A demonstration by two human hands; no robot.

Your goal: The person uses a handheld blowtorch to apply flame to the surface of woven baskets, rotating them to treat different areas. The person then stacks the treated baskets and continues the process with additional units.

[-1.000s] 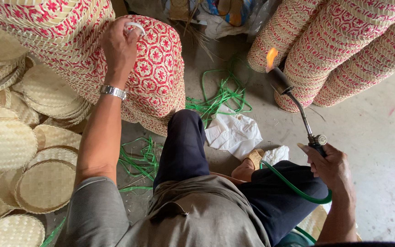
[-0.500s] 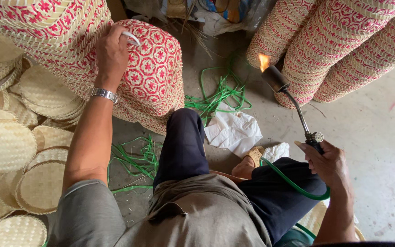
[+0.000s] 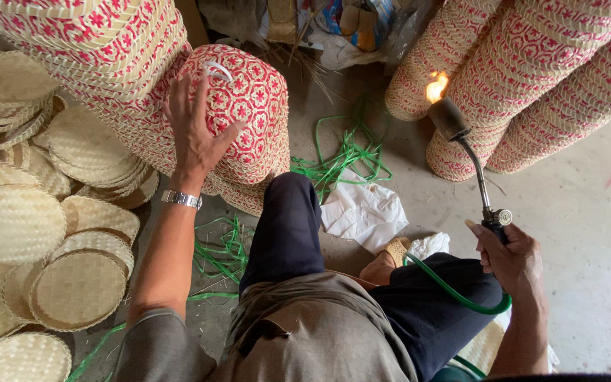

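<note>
Red-patterned woven basket [image 3: 245,106] under left hand [image 3: 196,134], right hand [image 3: 507,251] gripping lit torch [image 3: 461,141]

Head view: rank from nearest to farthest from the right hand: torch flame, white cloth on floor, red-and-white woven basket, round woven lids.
From the right hand:
1. White cloth, on the floor to its left.
2. Torch flame, up at the torch tip.
3. Red-and-white woven basket, under the left hand.
4. Round woven lids, far left edge.

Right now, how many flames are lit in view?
1. It burns at the head of the gas torch, held by the right hand, close to the stacked red-patterned baskets at upper right. None shows near the left hand.
</note>
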